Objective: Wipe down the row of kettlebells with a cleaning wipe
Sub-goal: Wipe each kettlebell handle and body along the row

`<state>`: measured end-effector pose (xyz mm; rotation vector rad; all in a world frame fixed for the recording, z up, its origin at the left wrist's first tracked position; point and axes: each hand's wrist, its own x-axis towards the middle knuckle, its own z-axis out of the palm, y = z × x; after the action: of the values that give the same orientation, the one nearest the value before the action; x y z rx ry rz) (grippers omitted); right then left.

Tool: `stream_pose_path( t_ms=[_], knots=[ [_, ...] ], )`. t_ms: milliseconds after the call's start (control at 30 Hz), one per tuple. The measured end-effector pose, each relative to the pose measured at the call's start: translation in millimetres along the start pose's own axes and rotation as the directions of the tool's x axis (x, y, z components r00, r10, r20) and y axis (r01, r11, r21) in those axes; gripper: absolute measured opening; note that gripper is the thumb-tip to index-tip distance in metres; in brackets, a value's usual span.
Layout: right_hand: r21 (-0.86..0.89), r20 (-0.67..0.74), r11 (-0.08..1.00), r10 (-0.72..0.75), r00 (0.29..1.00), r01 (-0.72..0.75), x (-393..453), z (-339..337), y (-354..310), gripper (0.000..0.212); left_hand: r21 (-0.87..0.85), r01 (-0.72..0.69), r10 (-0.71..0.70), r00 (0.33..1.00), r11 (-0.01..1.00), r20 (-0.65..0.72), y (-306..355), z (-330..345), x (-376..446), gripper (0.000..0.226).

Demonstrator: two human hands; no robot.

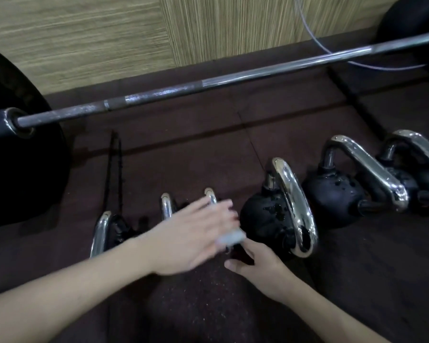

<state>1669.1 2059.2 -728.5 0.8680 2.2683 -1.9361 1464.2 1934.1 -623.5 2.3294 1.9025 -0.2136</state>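
Kettlebells, six, black with chrome handles, in a row on dark floor mat (pixel 196 154): third kettlebell (pixel 210 194) under left hand (pixel 193 233). Cleaning wipe (pixel 230 237), one, pressed beneath left hand's blurred, extended fingers. Right hand (pixel 255 264), just below wipe, grip not discernible. Barbell (pixel 208 85), one, beyond both hands.

Row of black kettlebells with chrome handles, and a pale wipe.

Six black, round-bodied kettlebells with shiny chrome loop handles (pixel 295 211) stand side by side in a row on the dark rubber floor (pixel 196 149), their bodies speckled with wet patches. A crumpled, pale grey-white cleaning wipe (pixel 230 237) lies against the third one's handle (pixel 210 194).
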Motion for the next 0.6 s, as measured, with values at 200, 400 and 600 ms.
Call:
stream_pose_path(
  t_ms=[200,400,600],
  knots=[
    [0.032,0.078,0.999,0.008,0.997,-0.011,1.6,-2.5,0.4,0.09,-0.547,0.554,-0.519,0.821,0.627,0.238,-51.3,-19.6,42.7,0.05],
    [0.024,0.043,1.0,-0.017,0.999,0.016,3.0,-1.2,-1.2,0.082,-0.065,0.12,-0.123,0.991,0.991,-0.053,9.9,-4.5,5.3,0.064],
    [0.106,0.041,0.994,-0.029,0.999,0.025,3.2,0.8,-0.5,0.081,0.095,-0.016,0.013,0.999,0.995,0.03,13.5,4.6,-0.5,0.065]
  ],
)
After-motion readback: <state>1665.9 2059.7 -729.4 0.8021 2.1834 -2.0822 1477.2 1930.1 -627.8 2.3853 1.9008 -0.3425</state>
